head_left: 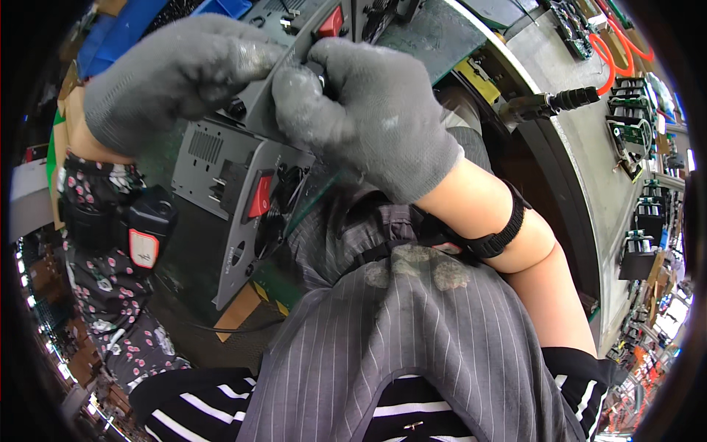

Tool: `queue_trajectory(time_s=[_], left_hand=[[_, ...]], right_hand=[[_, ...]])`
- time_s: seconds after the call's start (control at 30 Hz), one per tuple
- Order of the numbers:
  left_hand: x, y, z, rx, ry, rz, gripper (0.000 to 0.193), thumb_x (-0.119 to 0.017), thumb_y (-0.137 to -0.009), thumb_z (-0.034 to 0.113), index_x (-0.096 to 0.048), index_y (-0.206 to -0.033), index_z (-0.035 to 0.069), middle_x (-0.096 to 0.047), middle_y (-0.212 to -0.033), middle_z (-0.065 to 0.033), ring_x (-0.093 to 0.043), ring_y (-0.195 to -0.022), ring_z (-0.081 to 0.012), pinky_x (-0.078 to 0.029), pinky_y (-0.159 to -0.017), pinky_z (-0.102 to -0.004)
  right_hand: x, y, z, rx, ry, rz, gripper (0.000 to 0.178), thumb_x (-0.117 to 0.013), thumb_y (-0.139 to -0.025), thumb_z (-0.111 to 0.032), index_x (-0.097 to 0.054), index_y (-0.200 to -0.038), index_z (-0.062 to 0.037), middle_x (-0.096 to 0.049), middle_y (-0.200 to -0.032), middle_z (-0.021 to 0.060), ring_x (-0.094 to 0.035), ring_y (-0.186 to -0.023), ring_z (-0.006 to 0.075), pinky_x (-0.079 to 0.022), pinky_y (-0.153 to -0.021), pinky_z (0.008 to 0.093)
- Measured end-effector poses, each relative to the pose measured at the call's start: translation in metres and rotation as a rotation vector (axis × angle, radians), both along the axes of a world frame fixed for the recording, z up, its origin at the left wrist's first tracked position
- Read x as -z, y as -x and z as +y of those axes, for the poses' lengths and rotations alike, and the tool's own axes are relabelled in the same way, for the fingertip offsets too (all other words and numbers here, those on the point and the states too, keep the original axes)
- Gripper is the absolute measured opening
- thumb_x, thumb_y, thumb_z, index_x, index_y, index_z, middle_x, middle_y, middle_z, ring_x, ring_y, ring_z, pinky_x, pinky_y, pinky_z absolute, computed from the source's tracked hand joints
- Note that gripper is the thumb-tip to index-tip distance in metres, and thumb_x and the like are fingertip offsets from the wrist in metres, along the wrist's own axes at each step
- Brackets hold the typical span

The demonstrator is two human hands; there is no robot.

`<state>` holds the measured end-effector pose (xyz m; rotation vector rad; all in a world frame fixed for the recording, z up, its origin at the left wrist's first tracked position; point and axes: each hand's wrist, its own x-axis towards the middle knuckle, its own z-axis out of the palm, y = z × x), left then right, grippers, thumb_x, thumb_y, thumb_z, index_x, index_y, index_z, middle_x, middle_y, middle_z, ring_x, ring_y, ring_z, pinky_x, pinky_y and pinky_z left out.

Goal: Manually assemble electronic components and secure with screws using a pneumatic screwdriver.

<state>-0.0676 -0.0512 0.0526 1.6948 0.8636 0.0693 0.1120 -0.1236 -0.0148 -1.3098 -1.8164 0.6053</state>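
Both my hands wear grey work gloves and meet at the upper middle, at a grey metal panel with a red rocker switch. My left hand is curled, its thumb against the panel's left side. What lies inside those fingers is hidden. On the panel's other side my right hand is closed in a pinch around a small dark part, mostly covered by the glove. Just below stands a second grey panel with a red rocker switch, vent slots and dark cables.
A blue bin sits at the upper left. To the right, a dark power tool with an orange coiled hose lies by the bench edge. Cardboard rests below the second panel. Circuit boards line the far right.
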Motion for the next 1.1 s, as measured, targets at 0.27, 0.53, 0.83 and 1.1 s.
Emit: queue_trajectory(time_s=[0.27,0.53,0.83,1.1], left_hand=[[0.001,0.004,-0.011,-0.262,0.180,0.086,0.035,-0.063,-0.086,0.032,-0.061,-0.105,0.002,-0.062,-0.079,0.0034,-0.054,-0.065,-0.0036,-0.042,-0.056,-0.0166],[0.023,0.031,0.010,-0.622,-0.078,-0.062,0.029,-0.060,-0.088,0.019,-0.061,-0.113,0.003,-0.059,-0.082,0.0037,-0.047,-0.069,-0.0028,-0.039,-0.062,-0.0174],[0.075,0.035,0.058,-0.532,-0.665,0.481,0.039,-0.064,-0.083,0.026,-0.060,-0.115,0.005,-0.065,-0.106,-0.0121,-0.063,-0.097,-0.0226,-0.048,-0.086,-0.0321],[0.079,0.016,0.087,-0.309,-0.832,0.714,0.035,-0.056,-0.084,0.038,-0.062,-0.111,0.016,-0.061,-0.109,-0.0123,-0.058,-0.103,-0.0295,-0.046,-0.088,-0.0390]], right_hand=[[-0.022,-0.016,-0.010,-0.046,-0.266,-0.474,0.028,-0.062,-0.082,-0.032,-0.057,-0.083,-0.0052,-0.061,-0.074,0.0080,-0.064,-0.068,0.0222,-0.050,-0.054,0.0327],[-0.027,-0.023,-0.001,-0.130,-0.270,-0.336,0.032,-0.064,-0.078,-0.035,-0.054,-0.081,-0.0051,-0.057,-0.070,0.0079,-0.061,-0.067,0.0226,-0.048,-0.054,0.0322],[-0.001,-0.048,0.006,-0.253,-0.205,-0.033,0.041,-0.060,-0.084,-0.042,-0.057,-0.091,-0.0018,-0.060,-0.077,0.0149,-0.060,-0.072,0.0335,-0.049,-0.063,0.0395],[-0.004,-0.052,0.002,-0.317,-0.163,0.082,0.026,-0.062,-0.084,-0.029,-0.058,-0.088,-0.0041,-0.059,-0.077,0.0154,-0.059,-0.073,0.0346,-0.047,-0.065,0.0414]])
